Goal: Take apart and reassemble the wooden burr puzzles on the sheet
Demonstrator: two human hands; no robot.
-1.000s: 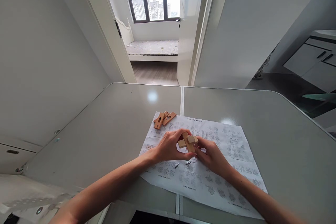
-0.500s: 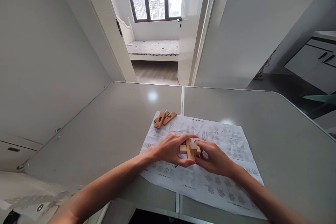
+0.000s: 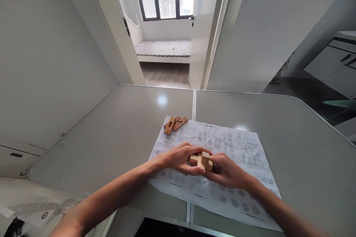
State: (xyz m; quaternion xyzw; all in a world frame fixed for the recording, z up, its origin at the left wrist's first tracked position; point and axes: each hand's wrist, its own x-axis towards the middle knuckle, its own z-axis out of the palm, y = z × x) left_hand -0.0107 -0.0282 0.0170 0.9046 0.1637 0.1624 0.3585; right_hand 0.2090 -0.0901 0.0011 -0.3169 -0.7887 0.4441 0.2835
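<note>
Between my two hands is a light wooden interlocking puzzle [image 3: 201,160], made of crossed square blocks. My left hand [image 3: 183,158] grips it from the left, fingers across the far side and thumb along the near side. From the right, my right hand [image 3: 226,170] holds the puzzle's right end, its thumb and fingers partly hidden behind the blocks. Beneath both hands lies a printed instruction sheet [image 3: 239,152] covered in small diagrams. Several flat brown wooden pieces [image 3: 170,125] with slots are piled on the sheet's far left corner.
The grey table [image 3: 116,126] has a pale seam [image 3: 194,105] running down its middle and a rounded far edge. Past it, an open door [image 3: 204,29] shows a bed [image 3: 164,48] under a window. White cabinets [image 3: 330,61] stand at the right.
The puzzle has turned and tilted slightly between my hands, its protruding block now pointing further up. My right hand has shifted a little. The camera view has moved slightly.
</note>
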